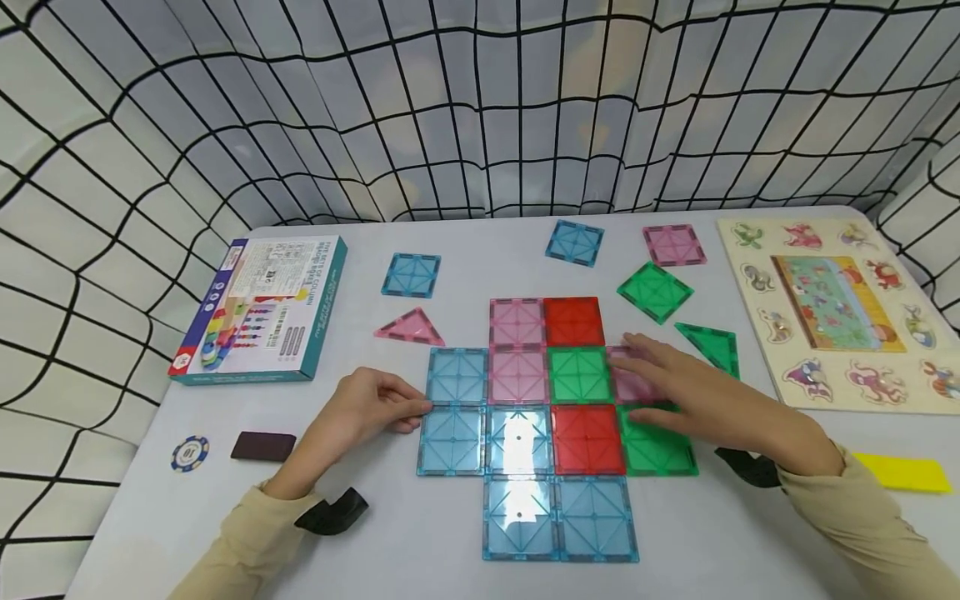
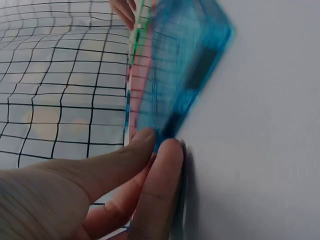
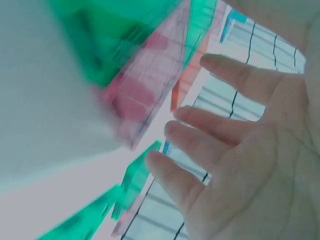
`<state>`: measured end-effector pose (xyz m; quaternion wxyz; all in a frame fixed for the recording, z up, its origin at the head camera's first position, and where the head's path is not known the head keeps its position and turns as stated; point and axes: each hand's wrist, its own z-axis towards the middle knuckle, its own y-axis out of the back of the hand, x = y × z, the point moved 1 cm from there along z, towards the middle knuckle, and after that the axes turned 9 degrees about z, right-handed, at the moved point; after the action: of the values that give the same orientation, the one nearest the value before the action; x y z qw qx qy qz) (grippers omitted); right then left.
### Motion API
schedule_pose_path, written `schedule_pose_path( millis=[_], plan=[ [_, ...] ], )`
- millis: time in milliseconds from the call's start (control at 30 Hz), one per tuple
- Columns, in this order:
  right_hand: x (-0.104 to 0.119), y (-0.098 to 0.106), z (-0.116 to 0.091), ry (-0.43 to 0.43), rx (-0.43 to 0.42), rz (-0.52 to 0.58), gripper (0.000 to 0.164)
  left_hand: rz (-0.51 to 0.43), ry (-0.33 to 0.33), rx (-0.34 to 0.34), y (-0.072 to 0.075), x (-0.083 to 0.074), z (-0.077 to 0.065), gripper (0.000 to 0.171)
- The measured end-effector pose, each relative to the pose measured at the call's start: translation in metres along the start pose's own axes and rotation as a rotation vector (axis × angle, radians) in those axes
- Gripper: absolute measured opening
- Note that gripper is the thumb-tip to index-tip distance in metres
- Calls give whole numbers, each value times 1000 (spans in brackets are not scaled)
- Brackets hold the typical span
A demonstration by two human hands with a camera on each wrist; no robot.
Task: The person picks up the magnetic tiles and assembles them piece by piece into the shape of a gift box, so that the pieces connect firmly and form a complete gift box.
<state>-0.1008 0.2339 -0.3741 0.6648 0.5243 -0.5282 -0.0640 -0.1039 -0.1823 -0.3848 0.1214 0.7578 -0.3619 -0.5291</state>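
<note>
Square magnetic tiles in blue, pink, red and green lie edge to edge as one flat patch. At its left side my left hand (image 1: 367, 404) pinches the edge of a blue magnetic tile (image 1: 452, 442) between thumb and fingers. The left wrist view has the thumb and a fingertip meeting at the corner of blue tile (image 2: 192, 70). Spread over the patch's right side is my right hand (image 1: 686, 387), its fingers extended. It partly hides a pink tile (image 1: 626, 379) and a green tile (image 1: 660, 450). In the right wrist view the palm and straight fingers (image 3: 195, 142) hold nothing.
Loose around the patch lie a pink triangle (image 1: 411, 327), blue squares (image 1: 411, 275), a green square (image 1: 655, 292) and a green triangle (image 1: 712, 346). A boxed toy (image 1: 258, 308) stands left, a picture board (image 1: 840, 379) right. Black netting (image 1: 517, 108) surrounds the table.
</note>
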Motion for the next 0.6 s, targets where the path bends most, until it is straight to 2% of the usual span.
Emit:
schedule_pose_path(
  millis=[100,233,300,367,600],
  plan=[
    [-4,4,-11,-65,-9,28,72,129,-84,-83,1,-1,-2,23],
    [-8,3,-21,-140,-1,72,73,192,-193,-149,-3,1,-5,50],
    [-9,2,-24,-161,2,96,73,166,-201,-135,-5,0,-6,63],
    [-10,0,-26,-178,4,116,74,151,-196,-119,-8,-1,-7,67],
    [-13,2,-24,-169,1,103,71,142,-184,-125,-13,-5,-8,63]
  ],
)
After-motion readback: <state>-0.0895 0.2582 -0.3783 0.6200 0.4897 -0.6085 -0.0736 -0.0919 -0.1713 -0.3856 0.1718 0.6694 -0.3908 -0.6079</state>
